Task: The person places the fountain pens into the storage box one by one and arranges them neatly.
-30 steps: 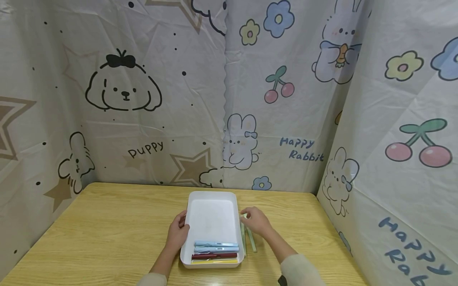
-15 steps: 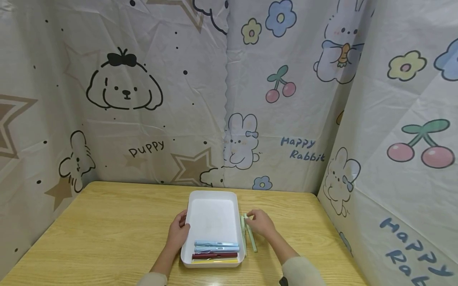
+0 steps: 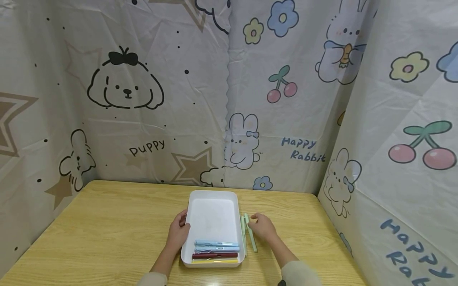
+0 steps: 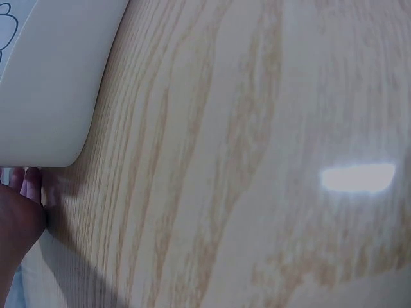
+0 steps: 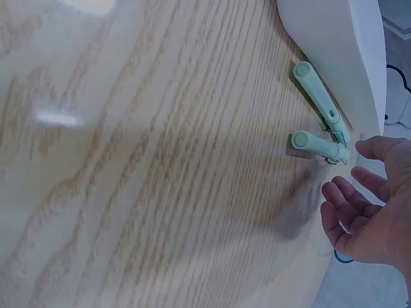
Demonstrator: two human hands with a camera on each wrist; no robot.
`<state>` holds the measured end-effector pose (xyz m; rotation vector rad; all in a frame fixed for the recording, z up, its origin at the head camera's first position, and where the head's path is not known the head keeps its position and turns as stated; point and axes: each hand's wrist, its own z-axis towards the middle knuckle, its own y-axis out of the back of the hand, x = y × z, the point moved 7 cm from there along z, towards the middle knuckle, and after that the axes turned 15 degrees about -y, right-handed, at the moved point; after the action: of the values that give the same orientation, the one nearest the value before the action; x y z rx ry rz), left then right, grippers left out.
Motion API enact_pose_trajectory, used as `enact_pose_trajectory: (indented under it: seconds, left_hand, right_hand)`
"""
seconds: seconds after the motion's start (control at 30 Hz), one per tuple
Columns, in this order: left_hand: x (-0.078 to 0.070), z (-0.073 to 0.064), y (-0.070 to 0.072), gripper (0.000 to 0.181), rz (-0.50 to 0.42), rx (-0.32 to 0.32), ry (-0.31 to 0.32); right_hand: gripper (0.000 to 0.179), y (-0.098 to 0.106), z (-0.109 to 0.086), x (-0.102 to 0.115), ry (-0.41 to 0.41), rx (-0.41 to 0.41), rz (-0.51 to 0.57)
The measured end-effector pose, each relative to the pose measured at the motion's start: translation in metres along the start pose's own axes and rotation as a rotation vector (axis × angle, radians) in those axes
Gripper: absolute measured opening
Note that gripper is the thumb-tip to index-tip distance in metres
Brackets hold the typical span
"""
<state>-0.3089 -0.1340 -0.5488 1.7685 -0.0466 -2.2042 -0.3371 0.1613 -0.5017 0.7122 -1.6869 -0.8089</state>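
Observation:
A white rectangular tray [image 3: 211,218] stands on the wooden table, with several pens lying crosswise at its near end: two light blue pens [image 3: 216,243], a dark red pen [image 3: 214,255] and a yellow pen [image 3: 214,261]. My left hand [image 3: 177,234] holds the tray's left side, thumb at the rim; in the left wrist view its fingers [image 4: 31,183] partly disappear behind the tray wall. Two light green pens lie on the table along the tray's right side, one pen [image 5: 318,93] nearer the wall, the other pen [image 5: 314,144] slanting away. My right hand [image 3: 264,228] is beside their far ends, fingers loosely bent.
The wooden table [image 3: 118,222] extends to both sides of the tray. Printed curtains [image 3: 171,119] hang behind it, and another curtain panel [image 3: 400,190] closes off the right side.
My right hand has drawn back to the right from over the far ends of the green pens, leaving those ends visible. My left hand keeps its hold on the tray.

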Motion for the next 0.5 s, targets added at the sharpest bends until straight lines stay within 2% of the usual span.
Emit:
enact_pose_trajectory:
  seconds: [0.27, 0.5]
  left_hand:
    - [-0.001, 0.000, 0.000, 0.051, 0.004, -0.001, -0.002]
    - [-0.001, 0.000, 0.000, 0.050, -0.003, -0.003, -0.011]
  right_hand:
    - [0.039, -0.006, 0.000, -0.005, -0.005, -0.013, 0.076]
    - [0.038, -0.012, 0.001, -0.009, -0.042, -0.006, 0.144]
